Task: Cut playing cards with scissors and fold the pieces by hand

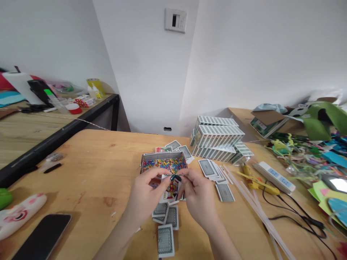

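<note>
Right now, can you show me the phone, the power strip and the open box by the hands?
Smartphone [42,236]: head view, on the middle of its dark screen.
Power strip [275,177]: head view, on its socketed top face.
Open box [162,156]: head view, on its far wall.

Left fingers and right fingers pinch what seems a card, edge-on.

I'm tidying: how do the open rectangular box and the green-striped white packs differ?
The open rectangular box sits low; the green-striped white packs are piled higher. The box's inside shows red, blue and yellow; the packs show stripes. Both rest on the brown wooden table.
</note>
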Available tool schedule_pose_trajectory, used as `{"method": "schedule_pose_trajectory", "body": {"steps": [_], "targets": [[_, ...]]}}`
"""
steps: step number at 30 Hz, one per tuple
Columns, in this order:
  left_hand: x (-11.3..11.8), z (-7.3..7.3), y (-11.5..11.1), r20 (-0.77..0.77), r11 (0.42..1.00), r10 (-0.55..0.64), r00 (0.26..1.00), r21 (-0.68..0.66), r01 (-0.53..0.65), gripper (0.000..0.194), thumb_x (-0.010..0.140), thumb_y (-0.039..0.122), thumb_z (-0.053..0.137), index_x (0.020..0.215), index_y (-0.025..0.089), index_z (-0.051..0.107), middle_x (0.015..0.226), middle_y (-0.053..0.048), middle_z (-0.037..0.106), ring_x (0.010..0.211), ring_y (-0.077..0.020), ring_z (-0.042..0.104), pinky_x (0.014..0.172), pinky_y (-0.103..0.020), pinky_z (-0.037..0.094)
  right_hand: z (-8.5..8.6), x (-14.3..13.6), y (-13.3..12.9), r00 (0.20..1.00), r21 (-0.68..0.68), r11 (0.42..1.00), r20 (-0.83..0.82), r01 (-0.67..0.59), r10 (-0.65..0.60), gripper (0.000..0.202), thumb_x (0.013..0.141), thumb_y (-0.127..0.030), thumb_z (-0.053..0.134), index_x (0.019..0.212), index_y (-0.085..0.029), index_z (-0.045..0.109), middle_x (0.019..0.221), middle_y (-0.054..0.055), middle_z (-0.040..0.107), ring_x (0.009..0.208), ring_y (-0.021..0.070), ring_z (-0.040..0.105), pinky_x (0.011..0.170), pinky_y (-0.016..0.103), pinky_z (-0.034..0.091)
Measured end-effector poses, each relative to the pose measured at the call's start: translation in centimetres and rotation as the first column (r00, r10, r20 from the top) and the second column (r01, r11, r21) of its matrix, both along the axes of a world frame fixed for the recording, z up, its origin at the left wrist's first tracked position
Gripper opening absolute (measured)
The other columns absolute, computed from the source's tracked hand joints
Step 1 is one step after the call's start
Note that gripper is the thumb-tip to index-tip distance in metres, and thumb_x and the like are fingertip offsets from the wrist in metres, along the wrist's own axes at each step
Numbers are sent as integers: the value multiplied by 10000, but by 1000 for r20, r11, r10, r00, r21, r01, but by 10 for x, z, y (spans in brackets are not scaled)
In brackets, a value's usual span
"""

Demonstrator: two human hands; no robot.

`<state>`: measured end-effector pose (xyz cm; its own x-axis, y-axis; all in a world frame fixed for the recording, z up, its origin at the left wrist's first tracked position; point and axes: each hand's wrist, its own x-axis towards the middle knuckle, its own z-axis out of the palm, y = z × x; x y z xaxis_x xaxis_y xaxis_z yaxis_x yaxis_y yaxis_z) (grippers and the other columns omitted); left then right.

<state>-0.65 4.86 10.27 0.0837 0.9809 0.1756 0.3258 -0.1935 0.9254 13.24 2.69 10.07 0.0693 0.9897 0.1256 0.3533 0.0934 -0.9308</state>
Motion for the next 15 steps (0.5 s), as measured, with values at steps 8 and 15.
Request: {"method": "schedule_pose_trajectory", "body": {"steps": [8,15], "targets": [[-8,2,-2,-161,985,24,987,173,5,97,717,178,570,707,201,663,662,7,678,610,-130,615,568,-210,481,-6,-5,1,1000,-22,1000,-28,1,-1,157,836,-224,396,830,-205,552,450,-33,535,401,151,549,432,230,410],[-10,2,-3,-154,964,48,987,265,-6,117,727,152,557,697,192,663,687,-5,680,644,-137,622,597,-219,484,-5,-5,4,954,-50,996,-288,76,-87,151,764,-331,567,771,-182,588,567,-8,604,359,115,523,352,218,396]]}}
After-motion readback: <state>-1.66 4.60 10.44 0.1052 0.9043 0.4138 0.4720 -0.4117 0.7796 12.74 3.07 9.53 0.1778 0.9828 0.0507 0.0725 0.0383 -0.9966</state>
